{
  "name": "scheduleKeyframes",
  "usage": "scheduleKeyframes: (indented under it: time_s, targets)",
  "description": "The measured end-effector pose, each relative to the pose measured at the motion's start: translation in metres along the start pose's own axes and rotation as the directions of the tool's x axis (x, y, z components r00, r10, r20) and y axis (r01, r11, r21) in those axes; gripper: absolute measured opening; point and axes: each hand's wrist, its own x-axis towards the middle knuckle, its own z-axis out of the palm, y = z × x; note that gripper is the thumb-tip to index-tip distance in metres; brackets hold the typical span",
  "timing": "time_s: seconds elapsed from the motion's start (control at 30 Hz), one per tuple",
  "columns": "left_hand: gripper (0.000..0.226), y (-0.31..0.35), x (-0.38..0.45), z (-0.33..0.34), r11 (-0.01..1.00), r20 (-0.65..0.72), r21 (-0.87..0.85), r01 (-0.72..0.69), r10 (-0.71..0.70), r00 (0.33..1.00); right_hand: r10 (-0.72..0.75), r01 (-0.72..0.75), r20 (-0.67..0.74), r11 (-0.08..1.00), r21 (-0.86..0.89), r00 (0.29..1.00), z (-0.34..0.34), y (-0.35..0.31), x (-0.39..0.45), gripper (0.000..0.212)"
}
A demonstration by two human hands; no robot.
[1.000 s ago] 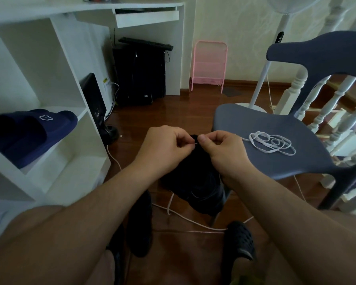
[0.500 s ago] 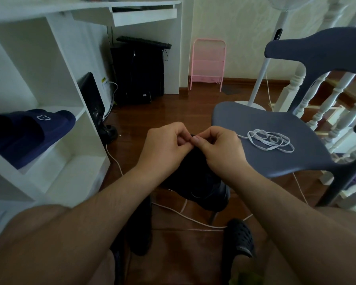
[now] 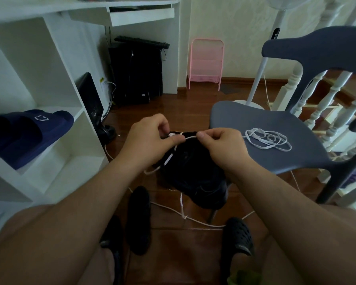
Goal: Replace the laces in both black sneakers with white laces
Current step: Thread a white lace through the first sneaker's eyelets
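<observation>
Both hands meet over the black sneaker [image 3: 193, 171], held in the air between the knees, at the front-left corner of the grey chair [image 3: 275, 145]. Left hand [image 3: 150, 138] pinches the white lace [image 3: 185, 138] at the shoe's top; right hand [image 3: 222, 145] pinches the same lace just beside it, a short span taut between them. More of the lace runs down the shoe's left side through the eyelets, and a tail hangs below toward the floor. A second, spare lace [image 3: 269, 139] lies coiled on the chair seat, near the right hand but apart from it. The second sneaker [image 3: 139, 219] stands on the floor below the left forearm. White shelf unit [image 3: 56, 83] closes off the left side (navy slippers [image 3: 29, 134] on its shelf); chair and white balusters [image 3: 337, 112] close the right. Open wooden floor [image 3: 193, 108] runs ahead to a pink rack [image 3: 206, 62] at the wall. A thin white cable [image 3: 193, 220] crosses the floor beneath the shoe.
</observation>
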Motion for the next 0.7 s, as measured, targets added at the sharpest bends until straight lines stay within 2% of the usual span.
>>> scheduleKeyframes:
  time_s: [0.07, 0.13, 0.23, 0.27, 0.33, 0.4, 0.47, 0.57, 0.63, 0.7]
  targets:
    - [0.057, -0.01, 0.004, -0.008, 0.997, 0.013, 0.014, 0.076, -0.077, 0.997, 0.021, -0.012, -0.079, 0.995, 0.102, 0.997, -0.005, -0.002, 0.003, 0.015]
    - [0.071, -0.013, 0.005, -0.018, 0.983, 0.169, -0.03, 0.179, -0.172, 0.97, 0.041, -0.011, -0.127, 0.975, 0.223, 0.991, -0.007, -0.005, 0.003, 0.015]
    - [0.057, -0.011, -0.005, -0.019, 0.906, 0.512, -0.21, 0.366, -0.217, 0.831, 0.039, 0.007, -0.146, 0.954, 0.299, 0.989, -0.004, -0.006, 0.003, 0.015]
    - [0.047, -0.01, -0.008, -0.014, 0.885, 0.541, -0.267, 0.381, -0.19, 0.819, 0.024, 0.02, -0.144, 0.955, 0.296, 0.989, -0.003, -0.006, 0.002, 0.016]
    - [0.024, -0.015, -0.007, 0.002, 0.898, 0.417, -0.301, 0.321, -0.179, 0.891, -0.01, 0.045, -0.12, 0.957, 0.287, 0.993, 0.0, -0.007, 0.0, 0.017]
    - [0.022, -0.017, -0.003, 0.009, 0.927, 0.23, -0.245, 0.285, -0.229, 0.946, -0.062, 0.08, -0.081, 0.965, 0.248, 0.995, 0.002, -0.007, 0.0, 0.017]
    - [0.022, -0.021, 0.0, 0.01, 0.943, 0.135, -0.202, 0.263, -0.239, 0.962, -0.116, 0.121, -0.039, 0.969, 0.217, 0.993, 0.002, -0.008, -0.001, 0.016]
    - [0.027, -0.026, 0.001, 0.006, 0.951, 0.172, -0.234, 0.202, -0.163, 0.971, -0.162, 0.154, 0.014, 0.96, 0.233, 0.987, 0.001, -0.012, -0.005, 0.019]
    - [0.038, -0.027, 0.0, 0.007, 0.951, 0.205, -0.243, 0.189, -0.14, 0.969, -0.204, 0.201, -0.004, 0.958, 0.204, 0.979, 0.0, -0.013, -0.005, 0.016]
    - [0.04, -0.028, 0.002, 0.01, 0.955, 0.18, -0.226, 0.191, -0.152, 0.972, -0.227, 0.227, -0.019, 0.963, 0.147, 0.974, -0.001, -0.012, -0.006, 0.015]
